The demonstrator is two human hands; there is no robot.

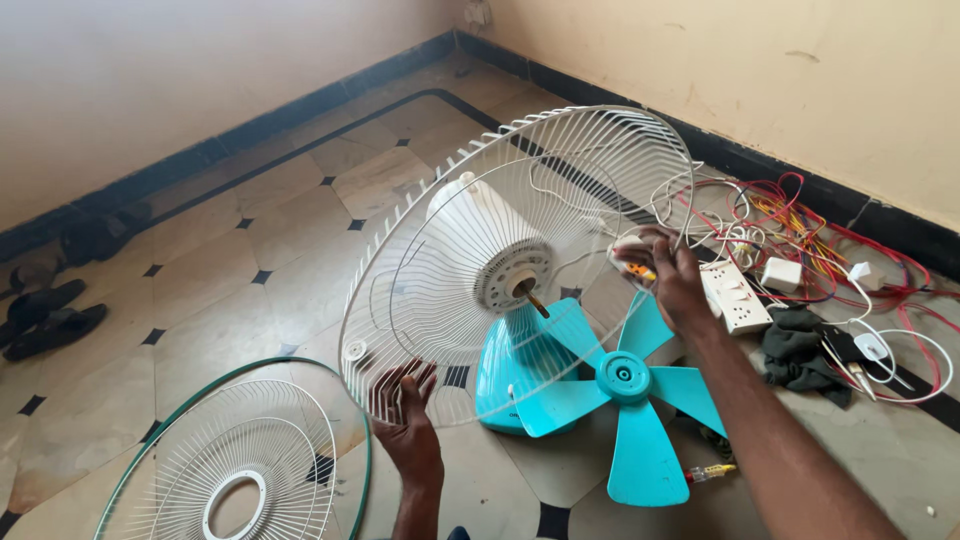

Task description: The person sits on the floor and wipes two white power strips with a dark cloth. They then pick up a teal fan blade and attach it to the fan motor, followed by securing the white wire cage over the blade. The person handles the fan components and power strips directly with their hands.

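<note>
My left hand (408, 420) is clamped on the lower rim of the white wire guard (500, 250), which stands tilted over the blue fan blade (625, 385). My right hand (668, 275), behind the guard, grips a small part. The guard looks light and bendable; I judge the rim the best hold.

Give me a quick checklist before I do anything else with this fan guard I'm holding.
1. Left hand grips the rear guard at its lower rim: ok.
2. Right hand at the guard's right side, holding a small part: what it is, cannot tell.
3. Motor shaft bare, blade off: ok.
4. Blue blade lies on the floor by the base: ok.
5. Front guard set aside on the floor: ok.
6. Loose wires near the right hand: not ok.
</note>
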